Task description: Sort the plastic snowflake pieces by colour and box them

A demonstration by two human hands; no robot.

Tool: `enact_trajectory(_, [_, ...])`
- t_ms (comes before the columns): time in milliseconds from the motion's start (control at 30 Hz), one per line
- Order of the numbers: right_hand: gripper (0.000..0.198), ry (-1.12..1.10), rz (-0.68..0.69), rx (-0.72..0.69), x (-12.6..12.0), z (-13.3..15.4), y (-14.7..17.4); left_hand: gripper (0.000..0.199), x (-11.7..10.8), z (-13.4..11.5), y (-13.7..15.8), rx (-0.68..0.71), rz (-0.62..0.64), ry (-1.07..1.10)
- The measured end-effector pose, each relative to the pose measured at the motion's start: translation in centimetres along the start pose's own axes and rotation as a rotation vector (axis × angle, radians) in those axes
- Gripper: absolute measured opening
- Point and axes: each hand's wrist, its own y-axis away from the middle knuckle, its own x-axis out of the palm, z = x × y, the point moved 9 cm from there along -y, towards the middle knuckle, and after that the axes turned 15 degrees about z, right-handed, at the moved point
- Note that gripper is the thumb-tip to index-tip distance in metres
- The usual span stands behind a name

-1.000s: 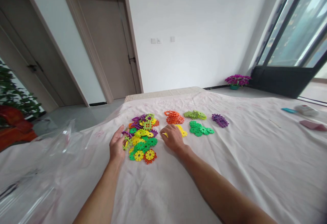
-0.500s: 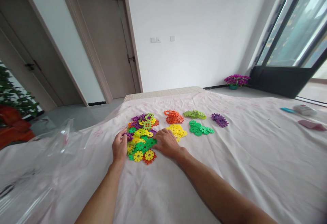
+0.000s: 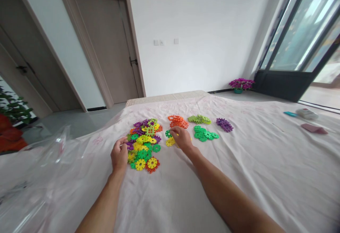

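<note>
A mixed pile of flower-shaped and square snap-together plastic pieces [image 3: 145, 148] in yellow, green, purple and orange lies on the cloth. My left hand [image 3: 119, 155] rests against its left edge, fingers loosely bent and thumb apart, with no piece plainly held. Between the fingertips of my right hand [image 3: 182, 139] is a green flower-shaped disc [image 3: 168, 133]. That hand hovers over yellow discs [image 3: 170, 142], partly hiding them. Just beyond are orange pieces [image 3: 177, 121]. Single-colour groups of light green pieces [image 3: 199, 119], green discs [image 3: 205, 133] and purple pieces [image 3: 224, 125] lie further right.
A pale cloth [image 3: 252, 176] covers the table. Clear plastic wrapping [image 3: 39, 179] lies at the left. Toward the right edge are a blue item [image 3: 290, 114], a white packet [image 3: 306, 114] and a pinkish flat piece [image 3: 314, 128]. Doors and a wall stand behind.
My right hand has lifted off the mixed pile and moved right with a green disc, now over the yellow group. My left hand stays by the pile's left edge. The view shifted slightly.
</note>
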Motion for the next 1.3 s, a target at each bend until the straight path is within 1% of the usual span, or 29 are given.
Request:
enact_trajectory(100, [0.018,0.036,-0.109,0.231,-3.8,-4.3,-0.3,0.037,-0.1,0.3,-0.2,0.025,-0.015,-0.062])
enact_trajectory(200, [0.023,0.098,-0.175,0.407,-7.2,-7.7,0.4,0.038,-0.1,0.2,-0.2,0.014,-0.017,-0.114])
enact_trajectory(300, [0.028,0.155,-0.201,0.554,-9.5,-10.2,1.6,0.038,0.0,-0.2,-0.1,-0.002,-0.004,-0.135])
enact_trajectory(400, [0.032,0.200,-0.206,0.666,-10.8,-12.0,2.7,0.039,-0.1,-0.3,0.0,-0.009,-0.011,-0.118])
enact_trajectory(467, [0.034,0.237,-0.215,0.697,-11.4,-12.6,3.2,0.039,-0.1,-0.4,0.1,-0.010,-0.017,-0.108])
enact_trajectory(567, [0.034,0.314,-0.224,0.698,-11.8,-13.0,3.6,0.038,0.0,-0.3,0.1,-0.015,-0.009,-0.103])
enact_trajectory(767, [0.031,0.367,-0.219,0.669,-11.6,-13.6,3.9,0.037,0.2,-0.1,0.2,-0.042,0.016,-0.099])
enact_trajectory(833, [0.030,0.374,-0.263,0.628,-11.6,-12.8,3.6,0.036,0.3,0.0,0.2,-0.054,0.035,-0.094])
enact_trajectory(867, [0.029,0.380,-0.281,0.583,-11.4,-11.9,3.3,0.037,0.4,0.0,0.2,-0.056,0.041,-0.093])
enact_trajectory(933, [0.027,0.385,-0.285,0.450,-10.5,-9.7,2.4,0.038,0.4,-0.1,0.1,-0.047,0.042,-0.105])
enact_trajectory(967, [0.025,0.380,-0.261,0.372,-9.6,-8.3,1.9,0.038,0.3,-0.2,0.1,-0.039,0.038,-0.120])
enact_trajectory(1067, [0.021,0.357,-0.123,0.121,-5.8,-3.6,0.7,0.039,0.2,-0.5,0.1,-0.012,0.031,-0.191])
enact_trajectory(1167, [0.015,0.352,0.037,-0.091,-1.3,1.2,0.8,0.038,0.2,-0.4,-0.1,-0.022,0.043,-0.252])
enact_trajectory(1233, [0.016,0.358,0.122,-0.160,1.3,3.6,1.4,0.038,0.4,0.1,-0.2,-0.050,0.066,-0.265])
enact_trajectory(1300, [0.024,0.379,0.189,-0.198,3.4,5.3,2.0,0.039,0.7,0.4,-0.3,-0.074,0.095,-0.263])
